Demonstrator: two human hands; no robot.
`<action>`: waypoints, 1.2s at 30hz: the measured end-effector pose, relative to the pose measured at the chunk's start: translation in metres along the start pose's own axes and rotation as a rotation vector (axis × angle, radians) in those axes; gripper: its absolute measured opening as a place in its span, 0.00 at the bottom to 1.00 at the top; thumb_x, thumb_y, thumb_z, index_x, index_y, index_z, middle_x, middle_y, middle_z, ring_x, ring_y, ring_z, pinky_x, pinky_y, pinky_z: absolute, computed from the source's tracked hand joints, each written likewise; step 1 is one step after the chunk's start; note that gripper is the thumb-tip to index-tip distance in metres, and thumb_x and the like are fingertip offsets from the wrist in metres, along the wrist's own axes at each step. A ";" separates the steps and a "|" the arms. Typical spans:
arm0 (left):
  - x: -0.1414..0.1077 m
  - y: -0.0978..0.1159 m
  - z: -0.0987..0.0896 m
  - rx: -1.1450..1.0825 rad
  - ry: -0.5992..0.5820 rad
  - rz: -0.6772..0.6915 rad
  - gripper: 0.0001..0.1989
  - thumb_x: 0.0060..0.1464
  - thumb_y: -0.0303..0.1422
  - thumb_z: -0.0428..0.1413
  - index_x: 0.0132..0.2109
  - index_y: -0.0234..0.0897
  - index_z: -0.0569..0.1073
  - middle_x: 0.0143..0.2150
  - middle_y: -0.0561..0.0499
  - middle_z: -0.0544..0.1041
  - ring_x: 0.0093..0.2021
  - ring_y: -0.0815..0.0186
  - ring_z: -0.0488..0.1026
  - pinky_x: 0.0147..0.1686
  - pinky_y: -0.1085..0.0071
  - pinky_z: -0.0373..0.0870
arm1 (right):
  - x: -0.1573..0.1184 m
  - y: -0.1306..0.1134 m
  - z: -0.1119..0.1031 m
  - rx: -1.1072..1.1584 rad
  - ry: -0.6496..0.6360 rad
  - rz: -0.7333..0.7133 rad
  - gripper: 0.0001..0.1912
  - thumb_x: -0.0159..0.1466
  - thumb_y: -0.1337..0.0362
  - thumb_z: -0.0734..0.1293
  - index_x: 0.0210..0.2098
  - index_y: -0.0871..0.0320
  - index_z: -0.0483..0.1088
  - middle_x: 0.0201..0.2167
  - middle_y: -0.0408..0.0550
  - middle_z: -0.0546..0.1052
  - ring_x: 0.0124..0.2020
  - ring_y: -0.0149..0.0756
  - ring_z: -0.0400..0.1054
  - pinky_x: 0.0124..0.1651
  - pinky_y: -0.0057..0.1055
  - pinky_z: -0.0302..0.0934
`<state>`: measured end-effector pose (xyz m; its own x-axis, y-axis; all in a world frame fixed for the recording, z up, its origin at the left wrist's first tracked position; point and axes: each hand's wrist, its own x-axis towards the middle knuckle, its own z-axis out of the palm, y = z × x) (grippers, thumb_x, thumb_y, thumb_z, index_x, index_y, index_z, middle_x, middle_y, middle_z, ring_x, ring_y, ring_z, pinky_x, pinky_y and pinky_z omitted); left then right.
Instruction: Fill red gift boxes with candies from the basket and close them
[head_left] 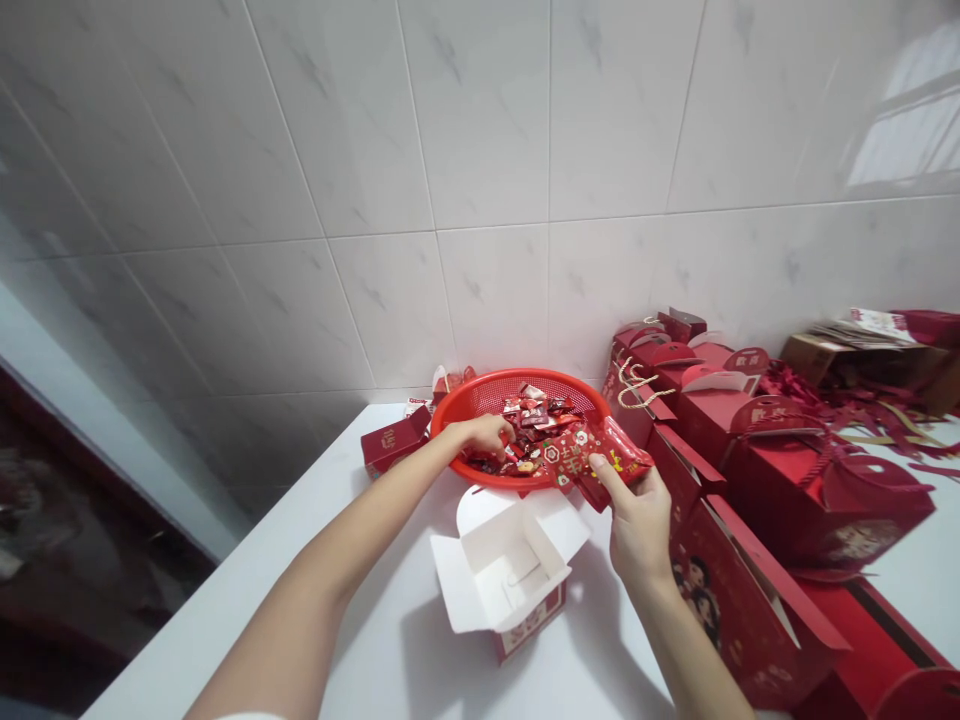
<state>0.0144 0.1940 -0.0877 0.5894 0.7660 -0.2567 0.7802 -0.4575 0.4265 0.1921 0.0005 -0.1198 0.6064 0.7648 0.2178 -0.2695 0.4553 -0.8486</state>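
Observation:
My left hand reaches over the rim of a red plastic basket, its fingers curled down among small wrapped sweets. Whatever those fingers pinch is hidden. With thumb and fingers closed, my right hand grips a shiny red plastic bag printed with flowers and characters. The bag is held over the basket's right front rim. Directly in front of the basket stands a small gift box, white inside, its flaps spread and nothing visible in it.
Folded red gift boxes with rope handles crowd the table's right side. A dark red box sits left of the basket. At the far right, a brown carton stands beside loose ribbons. A tiled wall rises behind the white table.

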 end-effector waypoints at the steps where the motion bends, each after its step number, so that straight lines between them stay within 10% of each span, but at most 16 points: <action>1: 0.000 0.000 0.000 -0.016 0.011 0.004 0.19 0.36 0.26 0.64 0.41 0.37 0.81 0.29 0.52 0.79 0.31 0.62 0.74 0.30 0.71 0.66 | 0.000 0.000 0.000 0.000 -0.001 -0.001 0.23 0.53 0.55 0.78 0.44 0.58 0.74 0.43 0.50 0.81 0.44 0.44 0.75 0.49 0.41 0.70; 7: -0.001 0.005 0.000 -0.118 0.065 0.027 0.02 0.38 0.26 0.62 0.25 0.36 0.78 0.23 0.53 0.76 0.28 0.65 0.71 0.28 0.74 0.64 | -0.001 -0.004 0.004 0.019 -0.001 -0.004 0.24 0.52 0.56 0.78 0.44 0.59 0.74 0.42 0.51 0.82 0.44 0.45 0.76 0.49 0.43 0.71; 23: -0.030 0.017 -0.011 -0.456 0.343 0.084 0.09 0.44 0.25 0.51 0.30 0.34 0.77 0.32 0.49 0.77 0.32 0.67 0.71 0.33 0.73 0.67 | 0.002 -0.005 0.001 0.036 0.055 -0.014 0.24 0.51 0.56 0.78 0.44 0.58 0.74 0.43 0.51 0.82 0.46 0.47 0.76 0.50 0.44 0.70; 29: -0.070 0.046 -0.031 -0.554 0.138 0.201 0.08 0.43 0.29 0.54 0.30 0.36 0.78 0.33 0.50 0.79 0.35 0.65 0.72 0.36 0.71 0.68 | 0.000 -0.007 0.002 0.033 0.040 -0.021 0.24 0.51 0.58 0.78 0.45 0.59 0.75 0.42 0.51 0.82 0.44 0.46 0.77 0.49 0.43 0.71; 34: -0.116 0.071 -0.042 -0.394 -0.345 0.313 0.15 0.44 0.27 0.59 0.41 0.40 0.82 0.37 0.50 0.81 0.35 0.63 0.74 0.35 0.70 0.69 | -0.006 -0.010 0.005 0.042 -0.020 -0.017 0.24 0.53 0.57 0.78 0.47 0.58 0.74 0.44 0.51 0.82 0.46 0.44 0.76 0.50 0.42 0.71; 36: -0.136 0.076 -0.040 -0.261 -0.297 0.322 0.14 0.46 0.27 0.59 0.42 0.40 0.82 0.39 0.51 0.82 0.36 0.63 0.75 0.35 0.71 0.69 | -0.009 -0.013 0.006 0.046 -0.058 -0.003 0.24 0.54 0.57 0.78 0.47 0.59 0.74 0.44 0.51 0.82 0.45 0.45 0.77 0.49 0.42 0.71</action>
<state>-0.0149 0.0736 0.0141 0.8552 0.4256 -0.2958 0.4931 -0.4926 0.7171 0.1858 -0.0094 -0.1078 0.5636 0.7877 0.2487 -0.3029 0.4772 -0.8250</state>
